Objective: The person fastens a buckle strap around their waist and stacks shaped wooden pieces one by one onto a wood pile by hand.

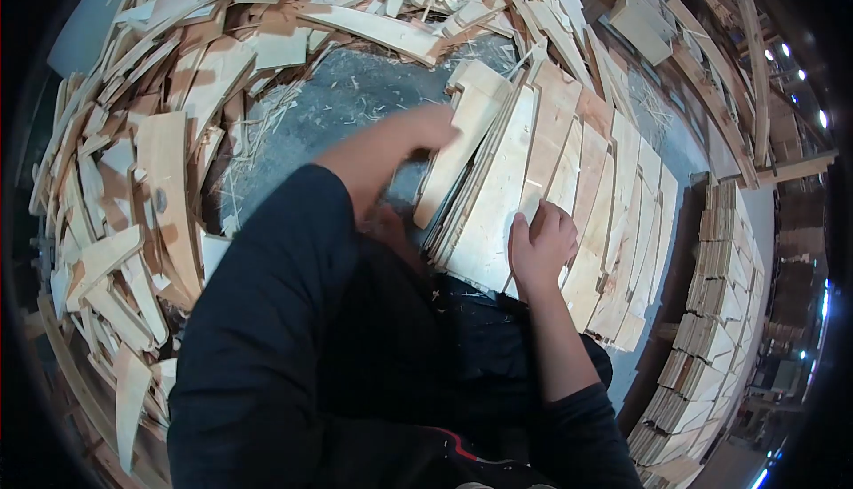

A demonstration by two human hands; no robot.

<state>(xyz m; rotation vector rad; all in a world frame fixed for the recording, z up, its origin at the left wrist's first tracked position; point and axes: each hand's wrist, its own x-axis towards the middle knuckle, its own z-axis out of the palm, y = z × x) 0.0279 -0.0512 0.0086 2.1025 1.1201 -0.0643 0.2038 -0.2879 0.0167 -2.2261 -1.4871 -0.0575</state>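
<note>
My left hand [430, 127] is at the left edge of a pale wooden board [471, 125], its fingers curled against that edge and slightly blurred. The board leans a little away from the neighbouring stack, with a dark gap between. Across the row of stacked wooden boards [591, 178], my right hand [544, 249] rests on the faces, thumb apart from the bent fingers. Beneath its thumb side lies a wide pale board [502, 196], with several thin board edges showing on its left. The undersides of the stacks are hidden.
Heaps of wood offcuts [169, 196] surround the grey floor [329, 98] at the left and top. Further stacks of boards [702, 329] line the right side. Long curved timbers [711, 98] stand at the upper right. My knees are close below the row.
</note>
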